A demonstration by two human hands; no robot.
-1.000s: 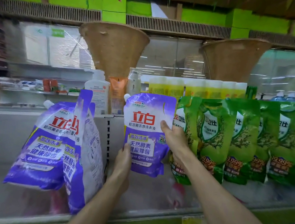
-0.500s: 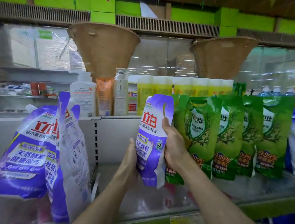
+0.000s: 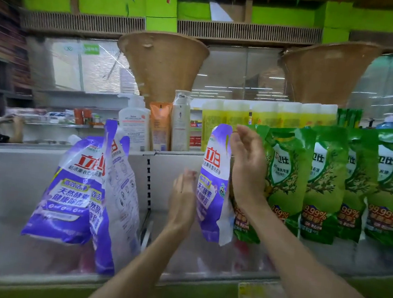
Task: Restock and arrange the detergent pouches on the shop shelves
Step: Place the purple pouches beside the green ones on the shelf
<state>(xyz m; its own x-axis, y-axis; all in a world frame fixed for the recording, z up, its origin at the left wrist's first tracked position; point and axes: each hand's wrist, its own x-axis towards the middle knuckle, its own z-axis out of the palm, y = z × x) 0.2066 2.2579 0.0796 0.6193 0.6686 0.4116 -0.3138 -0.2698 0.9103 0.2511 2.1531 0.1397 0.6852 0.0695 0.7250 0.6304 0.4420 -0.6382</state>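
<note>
- Filling from the right, the shelf (image 3: 201,267) carries an upright row of green pouches (image 3: 326,185); that stretch looks done.
- Well left of the green pouches, slumped pouches (image 3: 71,183) lean together, likely needing straightening.
- Touching the green pouches' left end, a purple pouch (image 3: 212,187) stands edge-on, pressed between flat palms: left hand (image 3: 182,196) and right hand (image 3: 247,169), fingers straight, neither gripping.

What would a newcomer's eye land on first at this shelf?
A purple detergent pouch stands upright mid-shelf between the open left hand and right hand. Right of it runs a row of green pouches; to the left, more purple pouches lean together.
</note>
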